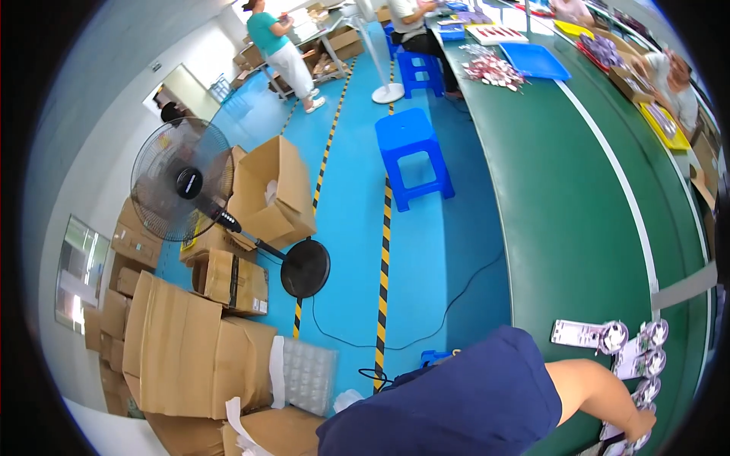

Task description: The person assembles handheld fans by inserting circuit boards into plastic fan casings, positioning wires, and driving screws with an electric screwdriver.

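From the lower middle, my left arm in a navy sleeve (471, 395) reaches right, over the green table. At the lower right edge of the view, my left hand (643, 422) is bent down among a row of flat, pale pinkish-white packs. It touches or hovers just over the nearest ones; its fingers are small and mostly hidden, so their grip is unclear. Each pack has a round, silvery-white part at one end. One pack (582, 334) lies crosswise at the far left of the row, beside another pack (652, 333). My right hand is out of sight.
The green table (563, 220) runs away with a blue tray (534, 61) and a red-and-white pile (490, 68) on it. Co-workers sit along it; a person in teal (268, 34) stands farther off. Left are a blue stool (411, 148), a black fan (188, 182), cartons (182, 346) and a floor cable.
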